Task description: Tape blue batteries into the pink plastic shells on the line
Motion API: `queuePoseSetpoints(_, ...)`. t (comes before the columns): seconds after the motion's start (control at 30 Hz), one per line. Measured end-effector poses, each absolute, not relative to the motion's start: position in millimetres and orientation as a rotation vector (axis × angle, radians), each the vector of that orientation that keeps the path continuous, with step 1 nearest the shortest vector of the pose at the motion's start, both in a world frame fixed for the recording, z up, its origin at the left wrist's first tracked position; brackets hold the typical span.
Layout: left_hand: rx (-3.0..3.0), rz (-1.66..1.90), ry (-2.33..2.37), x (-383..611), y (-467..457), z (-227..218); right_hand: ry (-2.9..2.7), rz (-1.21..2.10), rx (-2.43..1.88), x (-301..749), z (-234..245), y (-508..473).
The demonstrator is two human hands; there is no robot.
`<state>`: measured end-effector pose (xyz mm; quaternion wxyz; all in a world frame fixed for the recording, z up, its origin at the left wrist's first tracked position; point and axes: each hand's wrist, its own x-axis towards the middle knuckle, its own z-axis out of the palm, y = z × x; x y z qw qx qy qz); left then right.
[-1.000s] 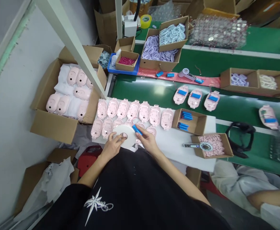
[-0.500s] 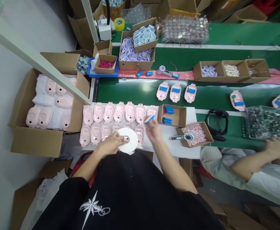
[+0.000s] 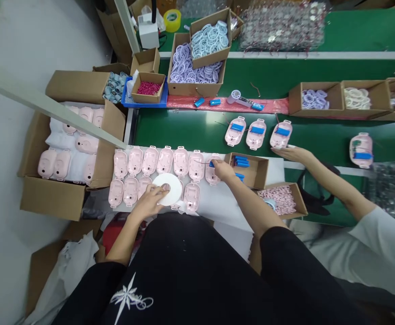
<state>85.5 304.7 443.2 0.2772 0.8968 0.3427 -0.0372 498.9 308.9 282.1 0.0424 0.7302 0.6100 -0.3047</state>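
Note:
My left hand (image 3: pixel 148 201) grips a white tape roll (image 3: pixel 173 186) at its centre hole, over the front row of pink plastic shells. My right hand (image 3: pixel 223 170) has its fingers closed on a blue battery pack (image 3: pixel 212 164), at the rightmost pink shell (image 3: pixel 213 178) of the back row. Thin wires stick out leftward from the pack. Whether the pack touches the shell's floor is hidden by my fingers. Just right of this hand, a cardboard box (image 3: pixel 259 174) holds several more blue packs. Other open pink shells (image 3: pixel 165 159) lie in two rows on the white sheet.
A co-worker's hand (image 3: pixel 295 155) touches a pink shell (image 3: pixel 281 134) on the green belt (image 3: pixel 184 131); two more shells with blue packs lie beside it. Small pink parts fill a box (image 3: pixel 297 198) at right. A large carton (image 3: pixel 52 192) of pink shells stands left, by a slanted metal post.
My right hand has lowered the blue battery pack to the rightmost back-row shell. My left hand has shifted slightly left with the roll. A co-worker's hand has reached to a shell on the belt.

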Motion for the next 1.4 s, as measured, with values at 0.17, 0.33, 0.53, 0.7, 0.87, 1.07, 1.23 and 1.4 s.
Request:
queuePoseSetpoints(0.17, 2.346, -0.142, 0.952, 90, 305, 447, 1.853, -0.935, 2.065, 500, 278, 320)
queuePoseSetpoints(0.33, 2.321, -0.148, 0.992, 88, 313, 446, 1.84, -1.008, 1.994, 494, 284, 330)
queuePoseSetpoints(0.53, 2.456, 0.152, 0.952, 89, 310, 410, 1.697, -1.071, 2.096, 495, 310, 324)
queuePoseSetpoints(0.7, 2.514, 0.545, 0.85, 135, 329, 362, 1.689, -1.116, 2.225, 513, 308, 329)
queuePoseSetpoints(0.87, 2.456, 0.553, 0.872, 180, 323, 376, 1.796, -1.155, 2.273, 534, 309, 337)
queuePoseSetpoints(1.07, 2.254, 0.22, 1.211, 170, 282, 398, 1.961, -0.966, 2.386, 599, 287, 419)
queuePoseSetpoints(1.23, 2.182, 0.224, 1.419, 150, 260, 409, 2.003, -0.941, 2.416, 632, 282, 492)
queuePoseSetpoints(1.4, 2.063, 0.347, 1.635, 162, 273, 414, 1.952, -1.213, 2.788, 566, 315, 446)
